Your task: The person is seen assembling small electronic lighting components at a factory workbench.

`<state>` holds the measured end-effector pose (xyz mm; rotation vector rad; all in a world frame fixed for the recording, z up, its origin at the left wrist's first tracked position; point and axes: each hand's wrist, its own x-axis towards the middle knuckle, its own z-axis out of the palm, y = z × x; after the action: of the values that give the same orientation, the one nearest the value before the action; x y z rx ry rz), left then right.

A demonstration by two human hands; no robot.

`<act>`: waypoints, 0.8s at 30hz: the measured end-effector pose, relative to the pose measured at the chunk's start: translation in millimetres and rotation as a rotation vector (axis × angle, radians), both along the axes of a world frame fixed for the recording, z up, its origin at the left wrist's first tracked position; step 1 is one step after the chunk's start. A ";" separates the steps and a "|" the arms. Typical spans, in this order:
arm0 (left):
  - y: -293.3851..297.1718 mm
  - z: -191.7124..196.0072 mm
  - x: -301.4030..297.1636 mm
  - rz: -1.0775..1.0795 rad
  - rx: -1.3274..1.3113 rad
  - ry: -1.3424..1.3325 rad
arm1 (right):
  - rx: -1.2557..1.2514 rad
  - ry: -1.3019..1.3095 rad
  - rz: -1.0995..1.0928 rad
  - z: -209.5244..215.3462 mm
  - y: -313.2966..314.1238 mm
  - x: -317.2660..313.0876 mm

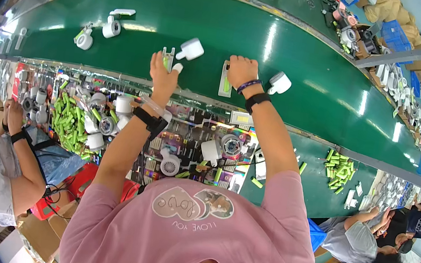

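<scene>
Pink shirt point(218, 225) before the green belt point(317, 74), left hand point(163, 76), thumb spread, at a white casing point(172, 54) on the belt; right hand point(242, 72) curled over another casing point(222, 83) there; whether either grips, cannot tell

Green belt point(204, 73) lies open between the left hand point(163, 76) and right hand point(242, 72); a white fan unit point(192, 48) crowds that gap's far left, and a second unit point(281, 81) obstructs passage rightward.

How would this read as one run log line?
left hand: at white casing | right hand: at second casing | green surface: beneath both
</scene>
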<state>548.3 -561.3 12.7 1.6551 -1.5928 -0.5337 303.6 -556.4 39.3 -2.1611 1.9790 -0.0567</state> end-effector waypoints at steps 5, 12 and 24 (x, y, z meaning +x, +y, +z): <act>19.9 18.5 -15.3 -0.397 0.079 0.200 | 0.100 -0.174 -0.139 -8.2 -2.2 -4.5; 43.8 9.5 -27.8 -0.724 0.242 0.133 | 0.350 -0.987 0.010 17.9 44.2 10.3; 107.3 123.9 -0.9 -0.839 0.950 1.176 | 0.265 -1.448 -0.044 106.7 132.9 33.9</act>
<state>547.4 -454.0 136.6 0.6680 -0.9929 -2.4124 337.4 -423.5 146.0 -1.1648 1.0274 -0.9689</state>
